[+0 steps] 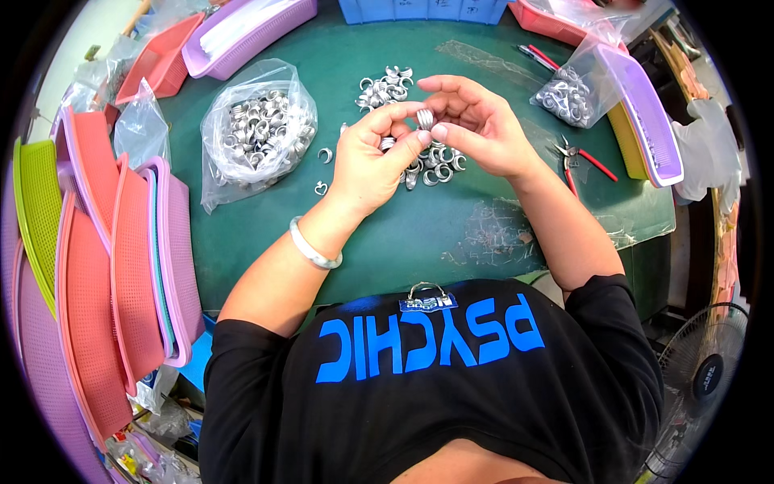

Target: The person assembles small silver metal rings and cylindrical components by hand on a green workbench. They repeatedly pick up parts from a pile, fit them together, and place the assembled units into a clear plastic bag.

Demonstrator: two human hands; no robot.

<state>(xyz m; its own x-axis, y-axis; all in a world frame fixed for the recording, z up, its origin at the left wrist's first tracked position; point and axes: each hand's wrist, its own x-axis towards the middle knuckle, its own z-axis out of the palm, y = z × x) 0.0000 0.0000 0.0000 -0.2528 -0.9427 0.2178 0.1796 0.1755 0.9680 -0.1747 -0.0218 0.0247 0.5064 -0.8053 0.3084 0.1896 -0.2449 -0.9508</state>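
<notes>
Green worktop (387, 250) spreads before the person, scuffed near its front edge. Above it, the left hand (371, 153) and right hand (484, 133) meet, fingertips pinching a ribbed silver ring (425, 119) between them; the right hand's other fingers curve loosely. Just beneath lies a pile of silver rings (442, 164). Red-handled cutters (574, 160) lie to the right, and an open clear bag (211, 173) full of rings sits to the left. Beyond the hands rests another ring cluster (379, 95); at the far edge stands a blue crate (423, 11).
</notes>
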